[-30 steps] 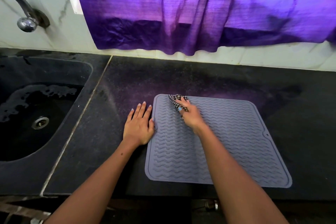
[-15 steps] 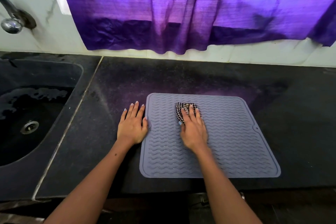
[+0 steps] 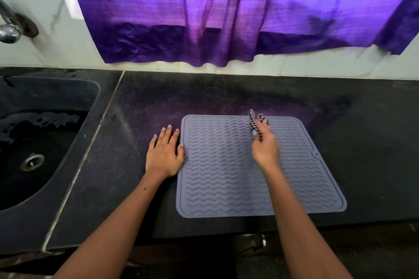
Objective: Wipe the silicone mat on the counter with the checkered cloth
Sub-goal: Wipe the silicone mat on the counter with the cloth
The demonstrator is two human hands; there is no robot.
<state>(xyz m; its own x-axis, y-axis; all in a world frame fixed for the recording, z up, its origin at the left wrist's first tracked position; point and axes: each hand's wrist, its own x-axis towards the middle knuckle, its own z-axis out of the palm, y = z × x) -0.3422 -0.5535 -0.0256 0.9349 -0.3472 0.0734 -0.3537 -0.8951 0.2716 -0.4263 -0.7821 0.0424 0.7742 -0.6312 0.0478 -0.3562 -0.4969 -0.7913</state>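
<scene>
While the right hand (image 3: 264, 146) grips the bunched checkered cloth (image 3: 255, 120) at the far edge of the silicone mat (image 3: 226, 176) on the worktop (image 3: 362, 120), left hand (image 3: 164, 154): flat, open, bracing its left border. Advised: overlapping strokes along the ridges, brace kept firm.

The mat (image 3: 226, 176) lay flat on the bench (image 3: 226, 95), near its front edge. The sink (image 3: 34, 154) was set into the bench well to the left of the mat, with the tap (image 3: 9, 29) on the wall behind it. A curtain (image 3: 226, 13) hung behind the bench. The left hand (image 3: 164, 154) rested on the bench, touching the mat's left edge. The right hand (image 3: 265, 147) was over the far part of the mat, with the cloth (image 3: 252, 120) in its fingers (image 3: 260, 125).
</scene>
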